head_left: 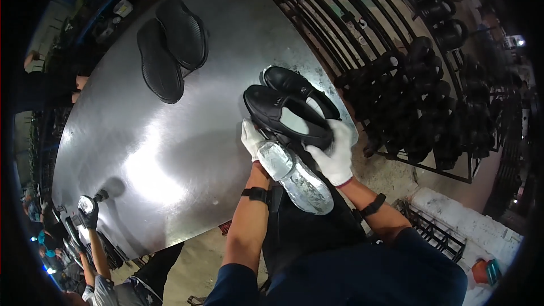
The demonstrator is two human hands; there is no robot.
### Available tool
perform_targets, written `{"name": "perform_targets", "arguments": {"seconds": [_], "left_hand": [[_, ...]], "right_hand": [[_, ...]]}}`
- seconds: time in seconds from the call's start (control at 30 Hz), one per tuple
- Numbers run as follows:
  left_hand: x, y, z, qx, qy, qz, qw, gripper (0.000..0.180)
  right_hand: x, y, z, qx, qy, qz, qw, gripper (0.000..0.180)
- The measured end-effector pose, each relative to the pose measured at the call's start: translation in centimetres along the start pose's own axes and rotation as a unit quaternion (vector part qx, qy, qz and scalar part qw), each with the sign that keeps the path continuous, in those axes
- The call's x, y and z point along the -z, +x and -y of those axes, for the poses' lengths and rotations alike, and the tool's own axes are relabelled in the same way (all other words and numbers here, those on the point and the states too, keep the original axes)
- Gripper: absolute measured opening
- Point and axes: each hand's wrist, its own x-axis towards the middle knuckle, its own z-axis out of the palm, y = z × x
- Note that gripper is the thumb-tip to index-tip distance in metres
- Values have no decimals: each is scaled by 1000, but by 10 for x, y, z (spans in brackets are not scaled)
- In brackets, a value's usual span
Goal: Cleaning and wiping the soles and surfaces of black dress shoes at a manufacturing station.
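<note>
A black slip-on shoe point(286, 114) with pale side panels is gripped at its heel by my right hand point(334, 156), in a white knit glove. Just beyond it, a second black shoe point(294, 85) of the same kind rests near the table's right edge. My left hand point(251, 139), gloved the same way, is beside the near side of the held shoe; a few fingers point up, and the rest are hidden. Between my forearms is a silver metal shoe last point(300, 181) in two segments. It overlaps the left glove, and I cannot tell whether that hand grips it.
Two black shoe soles point(173, 42) lie at the far left of the metal table point(215, 153). A dark rack point(419, 102) full of black shoes stands at right. At lower left, a co-worker's dark-gloved hand point(88, 215) holds a round, bright-faced object.
</note>
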Motion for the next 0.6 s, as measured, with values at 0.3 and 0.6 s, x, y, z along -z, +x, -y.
{"name": "perform_targets", "arguments": {"seconds": [0.3, 0.6], "left_hand": [[47, -122, -82, 159, -94, 228, 956, 56], [53, -97, -94, 398, -451, 86, 794, 42]], "right_hand": [[5, 79, -19, -70, -234, 254, 936, 64], [-75, 109, -30, -37, -279, 274, 920, 35]]}}
